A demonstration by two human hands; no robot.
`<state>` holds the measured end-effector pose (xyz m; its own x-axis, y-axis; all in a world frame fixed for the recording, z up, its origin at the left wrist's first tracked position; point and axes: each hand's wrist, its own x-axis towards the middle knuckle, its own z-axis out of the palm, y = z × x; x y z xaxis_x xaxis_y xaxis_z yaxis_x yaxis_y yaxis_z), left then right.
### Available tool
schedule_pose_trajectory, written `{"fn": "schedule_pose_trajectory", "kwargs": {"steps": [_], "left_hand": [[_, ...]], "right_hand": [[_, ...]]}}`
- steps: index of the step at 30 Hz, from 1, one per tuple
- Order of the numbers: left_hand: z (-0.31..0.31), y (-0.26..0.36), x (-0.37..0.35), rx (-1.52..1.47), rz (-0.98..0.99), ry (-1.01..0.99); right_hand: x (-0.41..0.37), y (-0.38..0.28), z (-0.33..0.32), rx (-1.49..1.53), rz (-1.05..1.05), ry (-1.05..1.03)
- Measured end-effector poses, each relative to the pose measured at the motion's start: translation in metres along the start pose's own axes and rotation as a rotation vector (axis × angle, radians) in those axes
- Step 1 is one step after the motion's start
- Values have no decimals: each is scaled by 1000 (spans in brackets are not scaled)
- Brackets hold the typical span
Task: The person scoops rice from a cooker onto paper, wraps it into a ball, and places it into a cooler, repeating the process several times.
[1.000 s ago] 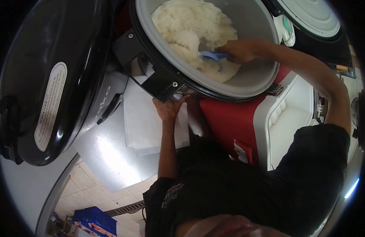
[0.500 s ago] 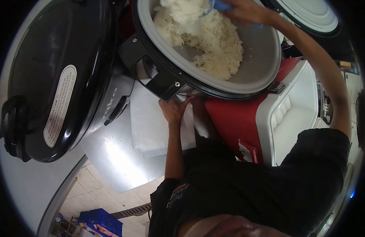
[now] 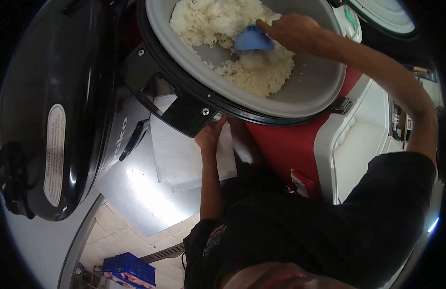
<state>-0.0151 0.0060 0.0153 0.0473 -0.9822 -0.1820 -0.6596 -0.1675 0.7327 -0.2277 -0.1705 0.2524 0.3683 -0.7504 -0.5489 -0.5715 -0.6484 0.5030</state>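
Observation:
A large rice cooker [image 3: 199,79] stands uncovered, with cooked white rice [image 3: 218,21] heaped in its grey inner pot. My right hand [image 3: 297,33] is inside the pot, closed around a blue scoop [image 3: 253,40]. The scoop is pressed to the rice and slightly blurred. Just below the cooker's front rim, my left hand [image 3: 209,137] touches the cooker's side; the rim hides most of its fingers. Under that hand and forearm lies a stack of white paper sheets [image 3: 177,154].
A second black-lidded cooker [image 3: 59,96] stands at left on the steel table [image 3: 141,192]. At right is a red and white cooler box [image 3: 324,149]. A blue crate [image 3: 129,269] sits on the tiled floor.
My right hand has brought the scoop from the back of the pot down to the rice nearer the middle. The view has shifted slightly. My left hand stays by the cooker's side.

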Motion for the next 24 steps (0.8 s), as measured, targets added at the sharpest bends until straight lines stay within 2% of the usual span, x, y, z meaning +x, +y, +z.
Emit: {"fn": "schedule_pose_trajectory", "kwargs": {"steps": [1, 3, 4, 6, 7, 9, 10, 12, 13, 15, 17, 19, 21, 23, 24], "left_hand": [[2, 0, 0, -6, -5, -4], [1, -1, 0, 43, 62, 30], [2, -5, -2, 35, 63, 26], [3, -11, -4, -1, 128, 97], [6, -13, -4, -11, 126, 100], [3, -9, -1, 28, 186, 139], [0, -8, -5, 25, 186, 141], [-5, -1, 0, 10, 140, 140], [-7, 3, 4, 5, 147, 163], [-13, 5, 1, 32, 54, 18], [-15, 9, 0, 27, 23, 1], [-13, 9, 0, 34, 4, -21], [-3, -1, -1, 73, 131, 121], [-2, 0, 3, 44, 142, 152], [-1, -2, 0, 15, 156, 167]], "right_hand": [[3, 5, 2, -3, -5, -7], [4, 8, -8, 175, -220, -104], [9, 5, -13, 171, -217, -112], [23, 3, -18, 367, -326, -394], [25, 1, -16, 357, -324, -399], [27, -7, -9, 599, -295, -552], [24, -13, -5, 596, -294, -553], [13, -24, -16, 1005, -177, -782], [10, -28, -21, 990, -172, -763], [3, -35, -23, 1415, -169, -778], [1, -29, -31, 1507, -125, -780], [-3, -15, -52, 1395, 127, -367], [-4, 15, -59, 1212, 242, -144], [31, 66, 0, 227, -497, 1106], [15, 60, -22, 238, -492, 1101]]}}
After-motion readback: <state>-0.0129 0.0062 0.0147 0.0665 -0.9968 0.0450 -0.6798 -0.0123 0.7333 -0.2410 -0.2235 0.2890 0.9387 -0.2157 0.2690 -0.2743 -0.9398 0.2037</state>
